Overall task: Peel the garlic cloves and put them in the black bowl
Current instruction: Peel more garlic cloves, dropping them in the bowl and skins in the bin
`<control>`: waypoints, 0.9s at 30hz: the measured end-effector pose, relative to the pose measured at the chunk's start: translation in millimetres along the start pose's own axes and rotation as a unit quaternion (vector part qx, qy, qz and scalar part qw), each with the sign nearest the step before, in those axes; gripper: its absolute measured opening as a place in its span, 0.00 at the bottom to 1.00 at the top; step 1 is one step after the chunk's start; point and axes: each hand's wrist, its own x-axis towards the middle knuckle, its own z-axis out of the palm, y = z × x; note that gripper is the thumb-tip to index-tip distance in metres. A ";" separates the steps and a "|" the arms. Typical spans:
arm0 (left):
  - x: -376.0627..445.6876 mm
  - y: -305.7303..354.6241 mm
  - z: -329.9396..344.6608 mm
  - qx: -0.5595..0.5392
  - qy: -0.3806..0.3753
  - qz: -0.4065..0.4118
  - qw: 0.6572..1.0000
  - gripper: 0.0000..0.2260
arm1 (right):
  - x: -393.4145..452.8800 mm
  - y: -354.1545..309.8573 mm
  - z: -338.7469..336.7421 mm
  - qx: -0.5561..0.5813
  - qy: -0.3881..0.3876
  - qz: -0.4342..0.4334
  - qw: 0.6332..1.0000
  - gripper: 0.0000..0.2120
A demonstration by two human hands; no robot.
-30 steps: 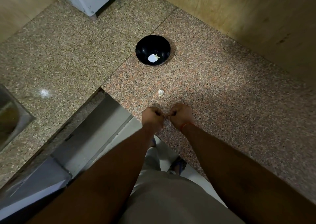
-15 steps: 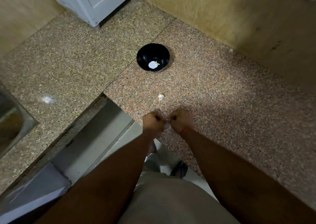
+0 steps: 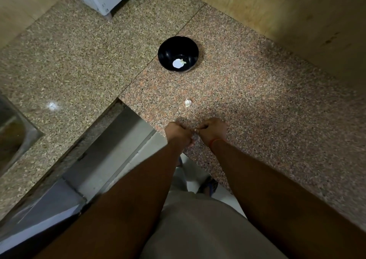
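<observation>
Both hands meet at the near edge of the tabletop (image 3: 257, 104), knuckles up and fingers curled inward. The left hand (image 3: 179, 133) and the right hand (image 3: 212, 129) appear to pinch something small between them, most likely a garlic clove being peeled, but the clove itself is hidden behind the fingers, so what they grasp cannot be confirmed. The step in hand looks like stripping skin.

A second garlic clove (image 3: 187, 102) lies on the tabletop just beyond the hands, between them and the black bowl (image 3: 168, 50). It looks unpeeled, though it is too small to be sure. The black bowl stands further back, well apart from the hands, near the seam where the two stone slabs meet. Inside it lies one pale piece (image 3: 181, 61), probably a peeled clove, beside a bright glare spot.

The main risk comes from where the work happens. The hands hover right over the tabletop's near edge, above the gap to the floor, so a clove slipping from the pinch could drop off the tabletop. Loose skin could fall the same way. A hurried reach toward the bowl could also knock the waiting clove aside.
</observation>
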 end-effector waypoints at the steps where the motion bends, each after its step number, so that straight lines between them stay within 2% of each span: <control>1: 0.5 0.7 0.6 -0.002 0.003 -0.004 1.000 0.08 | 0.5 0.1 0.7 0.001 -0.001 0.004 1.000 0.04; 9: 4.0 -0.1 4.6 -0.014 0.003 -0.012 1.000 0.06 | 5.8 -0.7 3.0 -0.002 -0.007 0.033 0.999 0.04; 18: 4.6 -1.5 4.4 -0.012 -0.008 -0.001 1.000 0.04 | 6.4 0.9 2.3 0.007 -0.005 0.017 1.000 0.05; 21: 5.1 -9.2 1.6 -0.010 -0.010 0.020 1.000 0.05 | 3.1 2.4 -0.5 0.026 -0.016 0.006 1.000 0.06; 27: -1.4 -16.7 -8.5 -0.057 -0.068 0.077 0.993 0.06 | 1.9 7.6 -9.3 0.080 -0.040 -0.010 0.996 0.03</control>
